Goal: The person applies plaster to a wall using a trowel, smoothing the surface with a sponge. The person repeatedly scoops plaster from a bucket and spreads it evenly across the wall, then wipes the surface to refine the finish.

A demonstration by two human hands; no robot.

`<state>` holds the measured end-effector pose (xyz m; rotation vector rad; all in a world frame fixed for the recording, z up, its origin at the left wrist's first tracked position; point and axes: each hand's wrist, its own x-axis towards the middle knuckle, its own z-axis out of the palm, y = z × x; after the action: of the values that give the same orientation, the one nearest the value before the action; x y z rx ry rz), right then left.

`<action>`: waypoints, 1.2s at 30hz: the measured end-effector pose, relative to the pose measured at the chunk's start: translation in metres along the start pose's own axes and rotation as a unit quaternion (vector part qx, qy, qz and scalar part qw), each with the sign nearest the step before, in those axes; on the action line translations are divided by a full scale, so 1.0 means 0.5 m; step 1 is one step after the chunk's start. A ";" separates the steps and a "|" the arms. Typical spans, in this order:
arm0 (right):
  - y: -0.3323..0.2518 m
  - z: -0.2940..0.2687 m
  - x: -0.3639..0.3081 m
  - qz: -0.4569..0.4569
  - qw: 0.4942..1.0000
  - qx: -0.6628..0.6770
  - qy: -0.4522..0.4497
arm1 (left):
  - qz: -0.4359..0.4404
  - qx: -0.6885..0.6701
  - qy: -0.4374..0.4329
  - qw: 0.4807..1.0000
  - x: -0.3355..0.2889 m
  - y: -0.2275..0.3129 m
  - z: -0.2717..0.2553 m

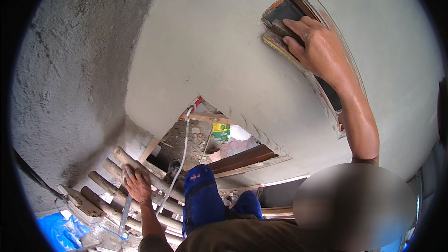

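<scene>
My right hand [317, 46] reaches up and grips a wooden plastering float [279, 37], which is pressed flat against the smooth grey plastered wall [219, 42] beside a dark rectangular wall opening [291, 9]. My left hand [137, 184] rests low down on round wooden scaffold poles [116, 158], fingers curled over one pole. A trowel [125, 214] hangs just below that hand; whether the hand holds it I cannot tell. My blue shoe [200, 196] stands on the poles.
A rough unsmoothed grey wall [70, 65] stands on the left. Below, a white hose [184, 149], wooden planks [242, 158], a green and yellow container [220, 130] and rubble lie on the ground. A blue sheet [60, 231] lies at bottom left.
</scene>
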<state>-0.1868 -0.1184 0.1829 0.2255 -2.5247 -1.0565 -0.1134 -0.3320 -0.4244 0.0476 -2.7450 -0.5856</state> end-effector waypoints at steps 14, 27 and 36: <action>0.055 -0.123 -0.019 0.000 0.984 0.051 0.169 | -0.034 -0.039 -0.024 0.998 -0.003 0.003 0.001; 0.059 -0.056 0.398 -0.042 0.914 -0.119 0.385 | -0.021 -0.061 -0.009 0.998 -0.008 0.018 0.036; 0.057 -0.102 0.310 -0.056 0.950 -0.063 0.301 | -0.038 -0.055 -0.019 0.998 -0.021 -0.006 0.035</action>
<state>-0.3066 -0.1772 0.2812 0.5670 -1.9073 -0.9984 -0.1093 -0.3270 -0.4442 0.1153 -2.7518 -0.7648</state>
